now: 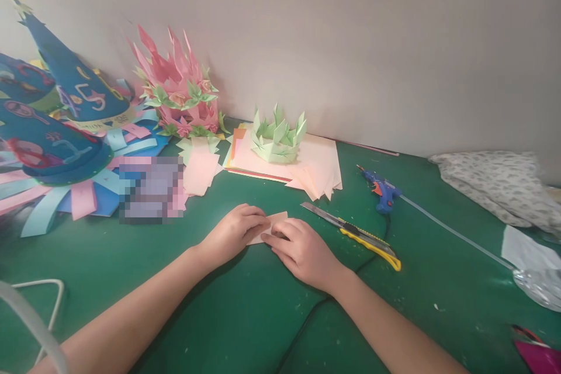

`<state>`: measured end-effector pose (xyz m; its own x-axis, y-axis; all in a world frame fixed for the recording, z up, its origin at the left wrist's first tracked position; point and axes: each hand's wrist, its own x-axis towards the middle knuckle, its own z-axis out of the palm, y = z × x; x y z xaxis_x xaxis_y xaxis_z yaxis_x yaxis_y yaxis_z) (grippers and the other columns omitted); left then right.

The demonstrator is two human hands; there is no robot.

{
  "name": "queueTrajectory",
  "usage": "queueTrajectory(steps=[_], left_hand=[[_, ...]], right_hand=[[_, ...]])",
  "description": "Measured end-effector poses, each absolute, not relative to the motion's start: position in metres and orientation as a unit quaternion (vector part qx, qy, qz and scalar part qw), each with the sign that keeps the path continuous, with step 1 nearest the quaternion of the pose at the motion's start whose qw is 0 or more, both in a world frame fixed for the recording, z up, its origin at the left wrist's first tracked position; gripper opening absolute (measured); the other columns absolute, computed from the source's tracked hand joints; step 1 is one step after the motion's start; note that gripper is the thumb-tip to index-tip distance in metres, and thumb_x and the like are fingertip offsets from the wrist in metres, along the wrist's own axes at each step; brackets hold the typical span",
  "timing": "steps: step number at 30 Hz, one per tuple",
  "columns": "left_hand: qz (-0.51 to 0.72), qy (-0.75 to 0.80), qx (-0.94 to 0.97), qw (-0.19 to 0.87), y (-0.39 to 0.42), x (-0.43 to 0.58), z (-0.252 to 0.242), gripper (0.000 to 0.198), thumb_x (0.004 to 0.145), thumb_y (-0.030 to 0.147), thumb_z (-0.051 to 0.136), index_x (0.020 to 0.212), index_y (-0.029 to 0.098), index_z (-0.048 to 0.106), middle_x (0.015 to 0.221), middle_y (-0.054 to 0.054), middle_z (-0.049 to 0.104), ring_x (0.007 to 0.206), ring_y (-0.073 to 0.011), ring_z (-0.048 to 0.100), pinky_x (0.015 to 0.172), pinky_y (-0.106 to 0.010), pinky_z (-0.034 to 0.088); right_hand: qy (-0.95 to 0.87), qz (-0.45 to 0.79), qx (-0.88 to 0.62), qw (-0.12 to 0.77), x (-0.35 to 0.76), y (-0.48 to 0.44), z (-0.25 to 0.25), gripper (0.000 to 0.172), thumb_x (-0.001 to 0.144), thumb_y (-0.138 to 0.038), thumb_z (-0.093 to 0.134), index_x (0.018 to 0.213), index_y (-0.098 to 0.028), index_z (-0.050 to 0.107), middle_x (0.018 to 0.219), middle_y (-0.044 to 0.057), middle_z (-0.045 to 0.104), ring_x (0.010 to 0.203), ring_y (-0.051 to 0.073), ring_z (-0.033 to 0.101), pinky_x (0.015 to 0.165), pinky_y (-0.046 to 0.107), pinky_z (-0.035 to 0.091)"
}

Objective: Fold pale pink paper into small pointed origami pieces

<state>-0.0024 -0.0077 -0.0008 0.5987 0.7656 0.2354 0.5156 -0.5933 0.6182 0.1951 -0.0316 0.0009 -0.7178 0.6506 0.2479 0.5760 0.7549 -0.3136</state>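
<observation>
A small piece of pale pink paper (pixel 277 221) lies on the green table (pixel 245 304) between my hands. My left hand (pixel 234 231) rests on its left part with fingers curled down onto it. My right hand (pixel 300 248) presses its fingertips flat on the lower right of the same paper. Most of the sheet is hidden under the fingers. Behind the hands sits a light green folded paper crown (pixel 277 137) on a stack of pale pink and orange sheets (pixel 319 163).
A metal ruler and yellow utility knife (pixel 355 232) lie right of my hands, a blue glue gun (pixel 382 190) beyond. Pink paper crown (pixel 177 90), blue party hats (pixel 65 87) and paper strips fill the left. Patterned cloth (pixel 499 184) lies far right. A black cable (pixel 307 318) crosses the near table.
</observation>
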Motion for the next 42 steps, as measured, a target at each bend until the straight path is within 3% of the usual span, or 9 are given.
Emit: queueTrajectory(steps=[9,15,28,42], left_hand=[[0.281,0.431,0.798,0.315,-0.007,-0.005,0.000,0.018,0.086,0.021,0.043,0.085,0.019,0.061,0.089,-0.005,0.059,0.077,-0.0147,0.056,0.067,-0.025,0.045],[0.274,0.457,0.797,0.285,-0.008,-0.007,0.003,0.016,0.082,0.020,0.047,0.075,0.018,0.061,0.087,-0.005,0.057,0.076,-0.0158,0.055,0.068,-0.027,0.045],[0.262,0.500,0.775,0.285,-0.005,-0.015,0.005,0.012,0.080,0.023,0.051,0.079,0.019,0.062,0.080,-0.002,0.060,0.069,-0.0149,0.057,0.063,-0.026,0.045],[0.238,0.474,0.810,0.249,-0.006,-0.014,0.005,0.024,0.085,0.019,0.044,0.082,0.019,0.067,0.085,-0.005,0.059,0.073,-0.0148,0.056,0.067,-0.025,0.044]], right_hand=[[-0.922,0.113,-0.336,0.155,0.194,-0.031,0.005,0.028,0.088,-0.027,0.045,0.115,-0.022,0.054,0.106,0.008,0.057,0.097,0.020,0.050,0.084,0.036,0.042],[-0.917,0.121,-0.338,0.171,0.194,-0.032,0.006,0.029,0.089,-0.025,0.044,0.116,-0.023,0.054,0.112,0.009,0.056,0.104,0.021,0.050,0.087,0.039,0.043],[-0.914,0.125,-0.350,0.161,0.194,-0.033,0.004,0.030,0.088,-0.025,0.046,0.116,-0.023,0.055,0.113,0.008,0.056,0.105,0.022,0.049,0.087,0.039,0.043],[-0.912,0.128,-0.356,0.158,0.194,-0.034,0.005,0.028,0.088,-0.024,0.046,0.115,-0.023,0.055,0.114,0.008,0.055,0.105,0.022,0.049,0.088,0.040,0.042]])
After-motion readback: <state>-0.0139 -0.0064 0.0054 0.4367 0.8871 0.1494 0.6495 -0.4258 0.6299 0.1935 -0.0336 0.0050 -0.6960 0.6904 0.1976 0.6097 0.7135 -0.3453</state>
